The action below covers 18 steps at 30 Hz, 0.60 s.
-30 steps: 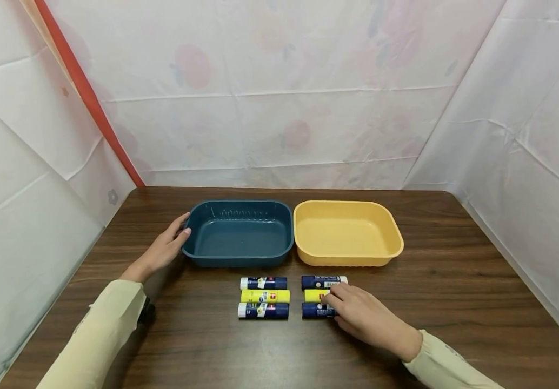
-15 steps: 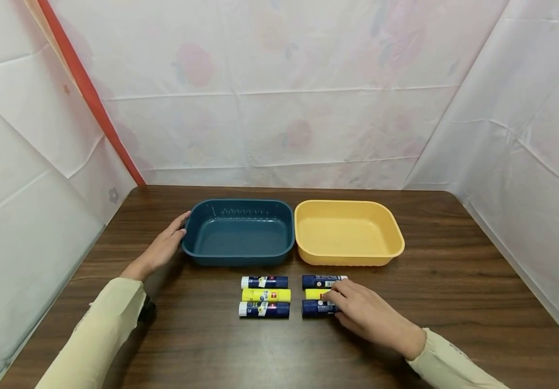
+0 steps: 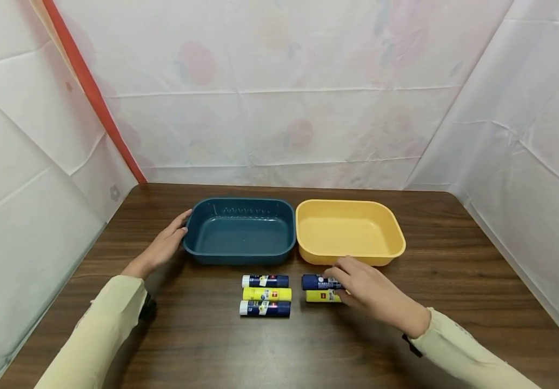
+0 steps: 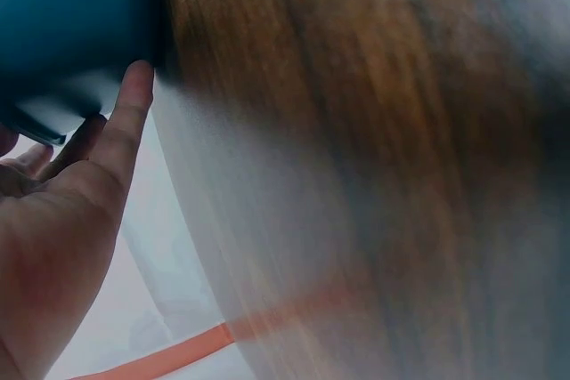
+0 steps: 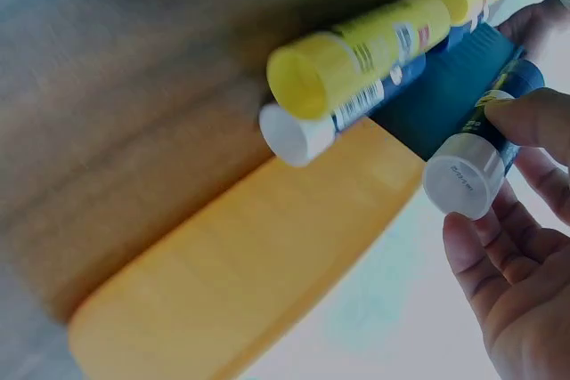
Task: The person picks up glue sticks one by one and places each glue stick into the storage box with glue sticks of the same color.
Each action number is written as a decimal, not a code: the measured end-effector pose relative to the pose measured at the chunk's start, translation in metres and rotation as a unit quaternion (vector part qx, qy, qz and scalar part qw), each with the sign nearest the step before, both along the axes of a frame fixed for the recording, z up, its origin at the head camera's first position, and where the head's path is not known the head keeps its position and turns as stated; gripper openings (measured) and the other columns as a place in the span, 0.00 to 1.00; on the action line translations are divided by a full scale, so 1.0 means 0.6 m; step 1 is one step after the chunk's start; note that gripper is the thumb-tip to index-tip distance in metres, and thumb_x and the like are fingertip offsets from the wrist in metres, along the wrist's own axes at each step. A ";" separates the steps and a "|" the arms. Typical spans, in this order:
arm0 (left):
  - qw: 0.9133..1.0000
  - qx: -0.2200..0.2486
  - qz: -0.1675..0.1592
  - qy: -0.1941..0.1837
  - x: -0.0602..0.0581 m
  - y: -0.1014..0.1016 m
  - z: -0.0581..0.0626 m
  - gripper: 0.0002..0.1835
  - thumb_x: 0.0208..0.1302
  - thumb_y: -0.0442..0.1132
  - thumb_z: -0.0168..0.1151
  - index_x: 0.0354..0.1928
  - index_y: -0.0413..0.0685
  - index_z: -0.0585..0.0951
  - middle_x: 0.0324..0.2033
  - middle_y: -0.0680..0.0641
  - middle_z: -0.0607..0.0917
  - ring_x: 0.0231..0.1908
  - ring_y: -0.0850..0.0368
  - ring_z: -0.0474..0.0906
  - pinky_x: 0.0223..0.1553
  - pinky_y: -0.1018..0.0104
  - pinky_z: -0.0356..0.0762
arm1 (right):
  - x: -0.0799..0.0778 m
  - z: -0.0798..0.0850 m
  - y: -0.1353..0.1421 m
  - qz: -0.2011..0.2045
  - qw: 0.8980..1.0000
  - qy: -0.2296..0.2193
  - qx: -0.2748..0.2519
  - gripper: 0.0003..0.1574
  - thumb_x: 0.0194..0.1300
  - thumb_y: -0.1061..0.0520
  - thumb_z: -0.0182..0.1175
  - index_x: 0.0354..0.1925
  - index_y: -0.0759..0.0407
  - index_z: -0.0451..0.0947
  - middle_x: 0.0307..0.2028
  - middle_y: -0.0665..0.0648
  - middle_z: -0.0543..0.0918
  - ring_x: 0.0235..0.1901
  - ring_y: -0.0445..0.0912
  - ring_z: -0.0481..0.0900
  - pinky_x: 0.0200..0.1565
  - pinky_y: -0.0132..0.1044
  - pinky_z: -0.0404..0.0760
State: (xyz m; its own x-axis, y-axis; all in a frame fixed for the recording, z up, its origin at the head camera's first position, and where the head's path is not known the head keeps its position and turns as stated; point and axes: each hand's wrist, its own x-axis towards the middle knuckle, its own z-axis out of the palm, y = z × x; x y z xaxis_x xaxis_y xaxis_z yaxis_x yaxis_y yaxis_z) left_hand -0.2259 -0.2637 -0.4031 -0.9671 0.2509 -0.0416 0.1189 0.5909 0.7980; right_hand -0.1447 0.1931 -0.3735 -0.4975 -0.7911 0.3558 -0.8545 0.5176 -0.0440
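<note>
In the head view my left hand (image 3: 161,249) rests its extended fingers against the left side of a dark blue plastic basin (image 3: 240,259). The left wrist view shows those fingertips right at the basin's outer wall. My right hand (image 3: 374,294) pinches a navy glue stick with a white cap (image 5: 465,173) between thumb and fingers, raised above the table. Below it lie a yellow glue stick (image 3: 319,296) and another navy glue stick (image 5: 298,135), largely covered in the head view by the held one and my hand.
Left of these lies a column of three more glue sticks: navy (image 3: 265,281), yellow (image 3: 267,294) and navy (image 3: 266,308). A yellow basin (image 3: 308,255) stands beside the dark blue one on the wooden table (image 3: 201,346). White patterned sheets (image 3: 270,108) enclose the back and sides.
My right hand has picked up the nearest navy glue stick of the right column and moved it up and away from me, over the others. The left hand stays at the basin.
</note>
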 end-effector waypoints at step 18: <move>1.000 0.006 -0.001 0.001 0.003 0.003 0.000 0.28 0.77 0.43 0.27 0.75 0.45 0.42 0.70 0.29 0.50 0.67 0.31 0.50 0.61 0.34 0.53 | -0.047 0.054 -0.033 -0.010 1.000 0.000 -0.004 0.25 0.52 0.63 0.71 0.49 0.57 0.76 0.37 0.51 0.74 0.36 0.41 0.69 0.36 0.32 0.74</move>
State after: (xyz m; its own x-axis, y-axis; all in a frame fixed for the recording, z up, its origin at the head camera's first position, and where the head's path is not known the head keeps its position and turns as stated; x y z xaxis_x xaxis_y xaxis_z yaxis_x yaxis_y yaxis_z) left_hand -0.2239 -0.2617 -0.4033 -0.9666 0.2535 -0.0369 0.1214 0.5803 0.8053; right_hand -0.1727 0.1731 -0.3409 -0.5135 -0.7782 0.3615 -0.8439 0.5342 -0.0489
